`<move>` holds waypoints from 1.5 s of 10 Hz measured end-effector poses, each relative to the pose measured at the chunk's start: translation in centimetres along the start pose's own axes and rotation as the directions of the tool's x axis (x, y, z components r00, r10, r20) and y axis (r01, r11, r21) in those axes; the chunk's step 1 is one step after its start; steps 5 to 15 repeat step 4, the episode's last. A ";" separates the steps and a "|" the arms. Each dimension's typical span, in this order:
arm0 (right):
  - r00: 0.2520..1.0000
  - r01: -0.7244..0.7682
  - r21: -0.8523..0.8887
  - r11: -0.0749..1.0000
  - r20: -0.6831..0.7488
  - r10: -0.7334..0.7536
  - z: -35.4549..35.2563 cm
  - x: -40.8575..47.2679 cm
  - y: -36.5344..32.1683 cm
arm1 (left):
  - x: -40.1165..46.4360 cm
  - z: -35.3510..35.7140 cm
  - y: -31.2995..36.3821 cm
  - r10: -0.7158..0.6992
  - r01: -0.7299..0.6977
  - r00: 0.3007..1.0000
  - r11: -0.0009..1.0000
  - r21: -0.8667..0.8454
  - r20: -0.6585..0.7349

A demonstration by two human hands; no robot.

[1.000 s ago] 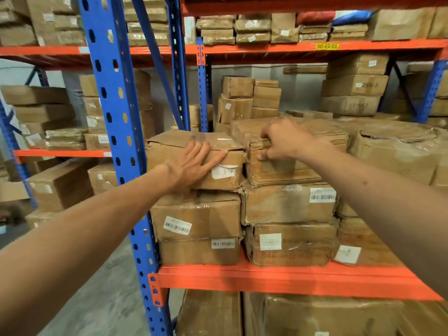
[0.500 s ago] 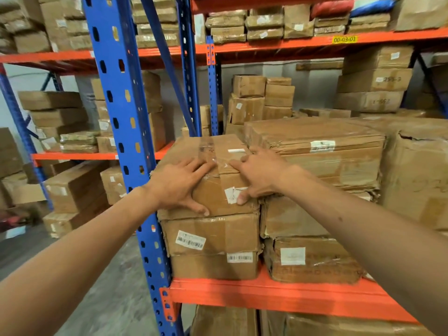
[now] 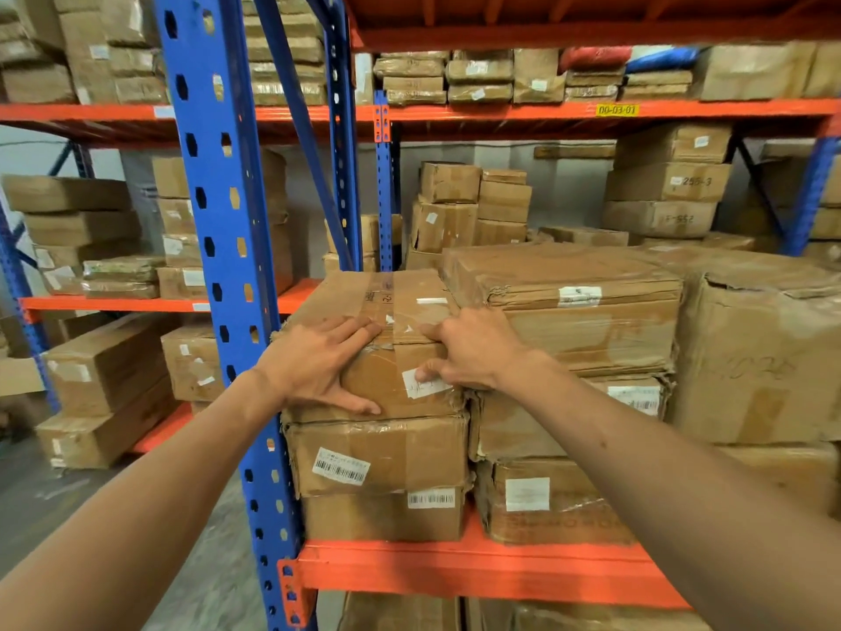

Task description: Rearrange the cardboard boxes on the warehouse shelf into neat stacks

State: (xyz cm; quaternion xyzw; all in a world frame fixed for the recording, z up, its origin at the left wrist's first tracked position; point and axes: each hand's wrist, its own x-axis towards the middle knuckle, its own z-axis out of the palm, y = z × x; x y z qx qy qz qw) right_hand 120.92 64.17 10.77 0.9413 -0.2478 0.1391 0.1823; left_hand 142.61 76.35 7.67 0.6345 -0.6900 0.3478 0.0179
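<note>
A taped brown cardboard box (image 3: 391, 307) tops the left stack on the orange shelf (image 3: 478, 571). My left hand (image 3: 318, 366) grips its front left edge, fingers on the top and thumb on the front face. My right hand (image 3: 473, 348) grips its front right corner, thumb over a white label. Two boxes with barcode labels (image 3: 377, 453) lie under it. To the right stands a wider stack whose top box (image 3: 569, 302) touches the held box.
A blue upright post (image 3: 218, 266) stands just left of the stack. A large dented carton (image 3: 764, 352) fills the right side. More box stacks (image 3: 473, 207) sit at the back of the shelf and on neighbouring racks. Grey floor lies at the lower left.
My right hand left the wider right-hand box and came onto the top left box; my left hand shifted to its front edge. The box has tipped and turned slightly, and the view moved closer.
</note>
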 end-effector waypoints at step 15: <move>0.991 -0.087 0.456 0.886 0.132 0.029 5.8 -13.5 -4.1 | -9.5 3.9 11.1 -0.353 0.327 0.907 0.934 -0.147 -0.227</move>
